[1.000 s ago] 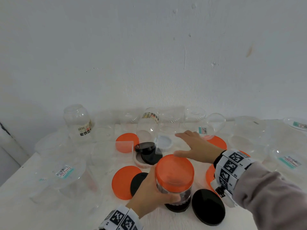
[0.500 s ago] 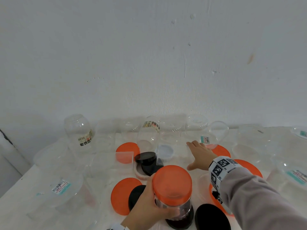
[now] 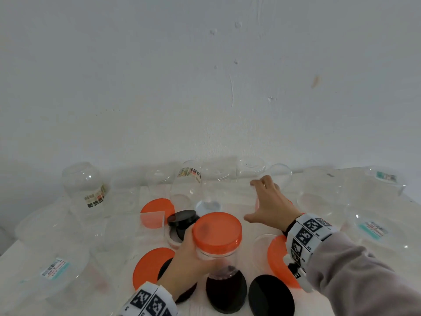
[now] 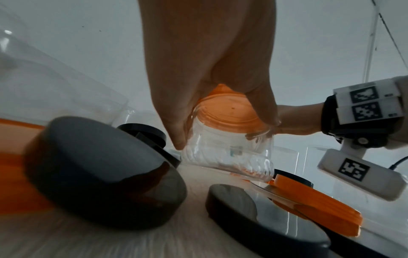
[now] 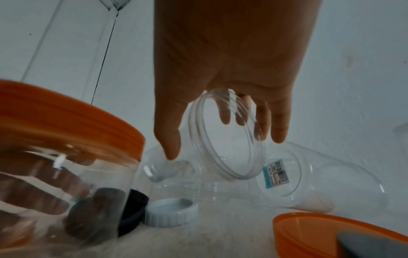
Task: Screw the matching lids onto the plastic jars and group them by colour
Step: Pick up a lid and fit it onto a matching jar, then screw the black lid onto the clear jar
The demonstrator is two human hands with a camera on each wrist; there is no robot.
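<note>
On the white table (image 3: pixel 227 192) we count about four loose orange lids: one far left of centre (image 3: pixel 155 207), one near left (image 3: pixel 148 265), and one near right (image 3: pixel 279 258); a fourth is mostly hidden behind our right hand. Loose black lids number about five, including a stacked pair (image 3: pixel 182 218) at centre and two at the near edge (image 3: pixel 271 295). One pale blue lid (image 3: pixel 208 205) lies at centre. Clear jars crowd the left, far and right sides; we cannot count them surely.

Our left hand (image 3: pixel 189 258) grips an empty clear jar (image 4: pixel 229 150), capped with an orange lid (image 3: pixel 217 231), lifted and tilted above the near black lids. To its right, our right hand (image 3: pixel 268 204) is spread wide, fingers reaching an empty, open jar (image 5: pixel 227 136) lying on its side at the far centre; contact is unclear.
</note>
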